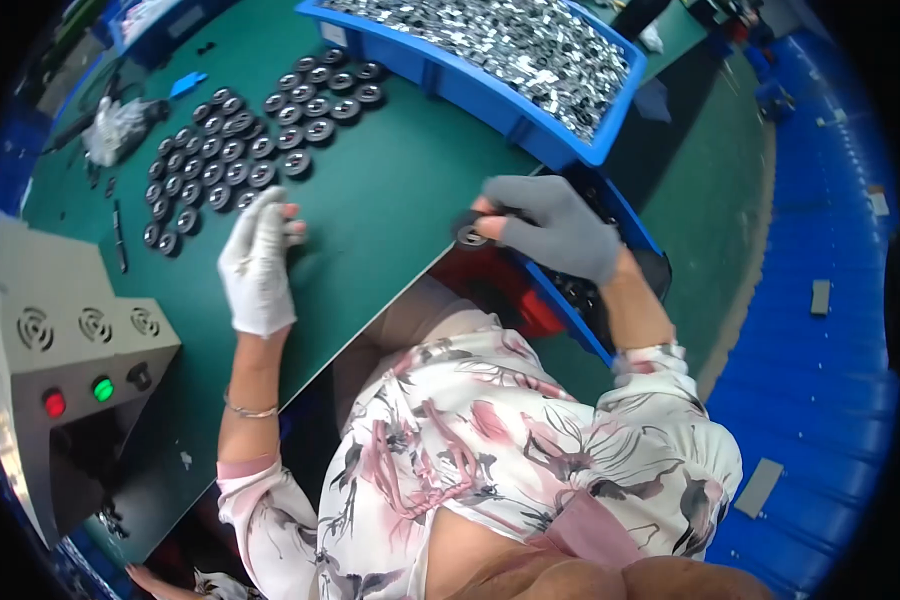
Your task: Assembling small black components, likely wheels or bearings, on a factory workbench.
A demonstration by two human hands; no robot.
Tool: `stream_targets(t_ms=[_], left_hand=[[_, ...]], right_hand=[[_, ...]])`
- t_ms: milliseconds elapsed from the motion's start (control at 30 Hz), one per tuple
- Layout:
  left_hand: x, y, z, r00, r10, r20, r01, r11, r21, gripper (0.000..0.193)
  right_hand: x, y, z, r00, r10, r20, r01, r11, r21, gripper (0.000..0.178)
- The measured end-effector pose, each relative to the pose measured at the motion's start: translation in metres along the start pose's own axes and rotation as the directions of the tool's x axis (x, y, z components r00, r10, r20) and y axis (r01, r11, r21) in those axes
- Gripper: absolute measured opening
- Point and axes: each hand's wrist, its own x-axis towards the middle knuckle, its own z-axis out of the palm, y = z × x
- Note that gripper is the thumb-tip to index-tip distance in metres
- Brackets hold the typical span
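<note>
My right hand (555,228), in a grey fingerless glove, pinches a small black wheel (470,234) with a shiny metal centre. It is held at the table's front edge, just above a blue bin (595,335) of dark parts. Over the green tabletop (390,190), my left hand (257,262) wears a white glove with bare fingertips. Its fingers are curled together, and whatever may be inside them is hidden. Just beyond that hand, several similar black wheels (232,150) lie flat in loose rows.
A large blue tray (470,92) of small silvery metal pieces stands at the far side. At left sits a grey machine (80,340) with red and green buttons. A pen (120,236), a plastic bag (118,130) and a blue tag (187,84) lie farther back. Another person's hand (155,583) shows at lower left.
</note>
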Motion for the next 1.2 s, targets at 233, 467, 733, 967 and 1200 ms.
stream_targets(t_ms=[233, 467, 733, 967, 1200], left_hand=[[0.000, -0.010, 0.000, 0.999, -0.045, -0.020, 0.045, 0.999, -0.022, 0.030], [-0.004, -0.008, -0.006, 0.999, -0.043, -0.001, 0.043, 0.999, 0.013, 0.025], [-0.005, -0.004, -0.003, 0.998, -0.026, 0.065, 0.024, 0.999, 0.030, 0.025], [-0.003, -0.002, 0.000, 0.995, -0.054, 0.081, 0.053, 0.999, 0.008, 0.022], [-0.004, 0.000, -0.004, 0.969, 0.211, -0.129, -0.178, 0.958, 0.227, 0.032]], right_hand=[[-0.085, 0.038, -0.027, 0.969, 0.188, -0.158, -0.244, 0.661, -0.710, 0.019], [0.057, -0.030, 0.030, 0.923, -0.352, -0.158, 0.254, 0.863, -0.436, 0.016], [0.378, -0.026, 0.113, 0.986, -0.159, -0.039, 0.113, 0.834, -0.540, 0.041], [0.424, -0.007, 0.121, 0.989, -0.064, 0.130, 0.132, 0.768, -0.627, 0.028], [0.309, -0.037, 0.096, 0.973, -0.168, 0.157, 0.067, 0.860, 0.507, 0.030]])
